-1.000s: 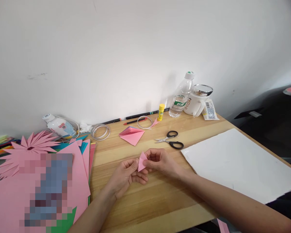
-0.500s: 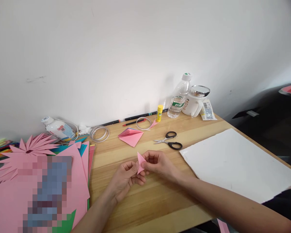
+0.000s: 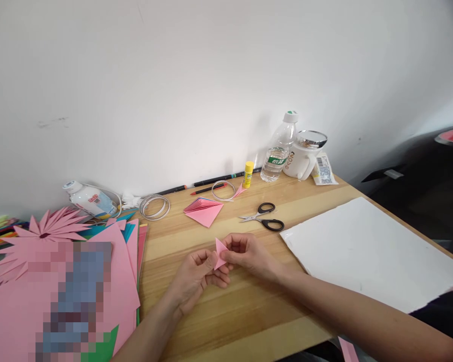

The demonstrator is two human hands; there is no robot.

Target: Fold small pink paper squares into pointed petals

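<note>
A small piece of folded pink paper is pinched between my two hands, above the front middle of the wooden table. My left hand grips its left side between thumb and fingers. From the right, my right hand holds it with the thumb pressed on its face. Part of the paper is hidden behind the fingers. Just beyond lies a stack of folded pink paper pieces, and to its right are black-handled scissors with the blades apart.
A yellow glue stick, a water bottle and a white mug stand by the wall. A white board covers the right side. Pink paper sheets and a pointed paper flower lie at left, near rolls of tape.
Both hands keep their hold on the pink paper, which has tilted very slightly. The view has shifted a little; the objects on the table stay where they were.
</note>
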